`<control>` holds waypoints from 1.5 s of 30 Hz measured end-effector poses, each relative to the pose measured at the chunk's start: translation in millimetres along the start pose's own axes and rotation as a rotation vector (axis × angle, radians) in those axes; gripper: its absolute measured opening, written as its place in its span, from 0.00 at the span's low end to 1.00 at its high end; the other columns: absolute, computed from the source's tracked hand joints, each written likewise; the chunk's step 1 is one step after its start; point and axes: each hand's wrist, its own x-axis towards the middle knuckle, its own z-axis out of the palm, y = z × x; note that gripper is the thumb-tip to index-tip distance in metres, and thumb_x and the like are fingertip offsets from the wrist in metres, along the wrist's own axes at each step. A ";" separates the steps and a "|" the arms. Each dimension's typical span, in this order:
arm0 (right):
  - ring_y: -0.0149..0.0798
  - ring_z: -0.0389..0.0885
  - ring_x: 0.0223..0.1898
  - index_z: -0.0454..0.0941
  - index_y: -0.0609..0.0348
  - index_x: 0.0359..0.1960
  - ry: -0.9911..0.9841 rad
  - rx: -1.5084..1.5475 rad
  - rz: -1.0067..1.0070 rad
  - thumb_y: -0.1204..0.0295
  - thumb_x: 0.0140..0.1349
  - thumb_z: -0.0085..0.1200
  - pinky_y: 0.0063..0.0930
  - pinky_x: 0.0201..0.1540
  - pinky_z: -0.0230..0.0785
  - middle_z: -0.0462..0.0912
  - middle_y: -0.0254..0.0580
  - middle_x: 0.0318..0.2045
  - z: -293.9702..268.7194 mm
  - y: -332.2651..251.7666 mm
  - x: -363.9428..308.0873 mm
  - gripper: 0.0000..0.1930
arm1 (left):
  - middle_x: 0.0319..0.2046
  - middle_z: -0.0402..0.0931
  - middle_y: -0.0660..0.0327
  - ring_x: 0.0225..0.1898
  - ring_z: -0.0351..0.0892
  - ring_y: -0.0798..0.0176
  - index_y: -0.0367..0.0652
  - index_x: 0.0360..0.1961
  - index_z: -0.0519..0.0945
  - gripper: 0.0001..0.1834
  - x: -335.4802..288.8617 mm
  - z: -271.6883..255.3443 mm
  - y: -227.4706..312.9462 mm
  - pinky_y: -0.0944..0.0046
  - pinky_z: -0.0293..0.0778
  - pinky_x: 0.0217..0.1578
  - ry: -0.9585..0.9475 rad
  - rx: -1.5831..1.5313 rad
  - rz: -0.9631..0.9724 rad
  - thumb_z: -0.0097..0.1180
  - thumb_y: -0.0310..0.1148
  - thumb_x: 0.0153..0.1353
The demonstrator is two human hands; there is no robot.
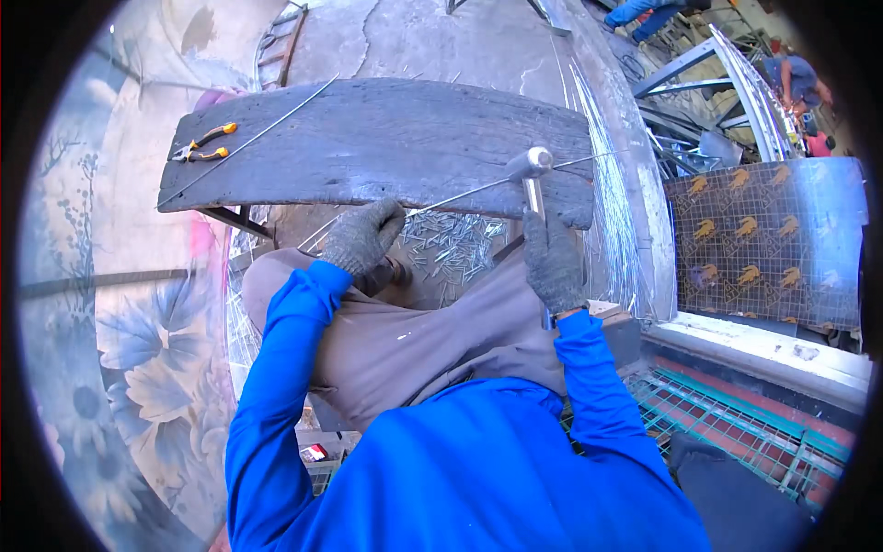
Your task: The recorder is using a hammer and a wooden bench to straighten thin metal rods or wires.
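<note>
My left hand point(370, 236), in a grey knit glove, is closed around a thin metal rod point(460, 194) at the near edge of a dark wooden bench point(386, 129). The rod slants across the bench to the right and passes behind the hammer head. In my right hand point(554, 262), also gloved, is a hammer point(532, 166); its head is over the bench's right part, and its metal handle runs down through my fist. Whether the head touches the rod, I cannot tell. Pliers point(207, 144) with orange-and-black handles lie open at the bench's left end, beside another thin rod point(253, 138).
Short cut metal pieces point(451, 241) are scattered on the floor below the bench. Long thin rods point(602, 193) lie along its right side. Further right are a patterned brown panel point(745, 235) and a metal frame point(690, 74), with a person point(798, 81) near sparks. A flowered cloth point(138, 350) hangs left.
</note>
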 end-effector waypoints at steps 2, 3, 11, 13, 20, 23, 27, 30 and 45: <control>0.67 0.79 0.37 0.71 0.65 0.51 -0.080 -0.015 -0.095 0.55 0.70 0.47 0.55 0.38 0.70 0.80 0.68 0.34 7.2 24.4 1.9 0.23 | 0.33 0.79 0.48 0.36 0.80 0.45 0.40 0.37 0.77 0.06 -2.7 0.6 7.2 0.53 0.75 0.37 0.001 0.016 -0.012 0.57 0.31 0.62; 0.68 0.79 0.36 0.71 0.66 0.51 -0.162 -0.027 -0.194 0.54 0.70 0.47 0.56 0.37 0.70 0.80 0.67 0.32 6.5 20.4 4.4 0.23 | 0.33 0.79 0.48 0.37 0.80 0.44 0.40 0.37 0.77 0.06 -3.5 -0.3 8.7 0.52 0.75 0.37 0.006 0.034 -0.026 0.57 0.31 0.62; 0.64 0.79 0.32 0.72 0.60 0.50 -0.115 -0.207 -0.392 0.61 0.70 0.48 0.51 0.31 0.71 0.78 0.63 0.30 17.4 -6.4 -9.2 0.16 | 0.33 0.80 0.47 0.38 0.81 0.42 0.41 0.37 0.78 0.06 -2.6 7.9 3.6 0.51 0.75 0.37 0.061 0.084 -0.002 0.58 0.30 0.60; 0.63 0.78 0.32 0.73 0.59 0.48 -0.035 -0.221 -0.626 0.63 0.70 0.47 0.50 0.30 0.71 0.77 0.61 0.30 13.3 -10.6 -12.5 0.14 | 0.32 0.80 0.47 0.38 0.80 0.42 0.40 0.37 0.78 0.07 -4.2 8.1 2.9 0.51 0.75 0.37 0.082 0.107 0.038 0.58 0.30 0.59; 0.62 0.78 0.32 0.72 0.59 0.45 -0.116 -0.010 -0.254 0.64 0.70 0.47 0.49 0.32 0.72 0.78 0.58 0.32 16.1 8.9 -17.5 0.12 | 0.32 0.80 0.47 0.38 0.80 0.41 0.40 0.36 0.78 0.06 -3.3 7.9 4.3 0.50 0.75 0.37 0.120 0.041 0.025 0.59 0.29 0.58; 0.63 0.78 0.34 0.72 0.61 0.46 -0.124 0.024 -0.201 0.63 0.70 0.48 0.50 0.35 0.72 0.78 0.58 0.34 11.3 22.1 -10.3 0.13 | 0.33 0.80 0.46 0.38 0.80 0.41 0.40 0.36 0.78 0.07 -1.4 5.6 9.0 0.50 0.75 0.37 0.103 0.053 0.023 0.59 0.29 0.59; 0.63 0.77 0.40 0.72 0.61 0.50 -0.038 -0.101 -0.354 0.63 0.69 0.50 0.51 0.40 0.71 0.78 0.60 0.37 0.9 25.3 -3.0 0.16 | 0.33 0.80 0.48 0.38 0.81 0.43 0.39 0.38 0.78 0.07 -7.8 5.2 2.6 0.51 0.75 0.37 0.044 0.038 -0.010 0.57 0.30 0.61; 0.62 0.77 0.43 0.71 0.62 0.52 -0.051 -0.082 -0.391 0.65 0.68 0.51 0.50 0.42 0.71 0.77 0.62 0.38 15.5 68.2 -0.3 0.17 | 0.32 0.80 0.50 0.37 0.81 0.46 0.39 0.40 0.78 0.08 -0.4 9.1 6.8 0.52 0.75 0.37 0.019 0.015 0.068 0.56 0.30 0.62; 0.55 0.80 0.36 0.70 0.61 0.57 -0.061 -0.329 -0.488 0.77 0.57 0.52 0.45 0.37 0.74 0.76 0.52 0.39 -3.5 38.2 25.3 0.23 | 0.32 0.81 0.48 0.37 0.81 0.44 0.39 0.43 0.77 0.14 -3.2 -5.5 3.4 0.51 0.74 0.38 -0.131 -0.098 -0.077 0.52 0.39 0.66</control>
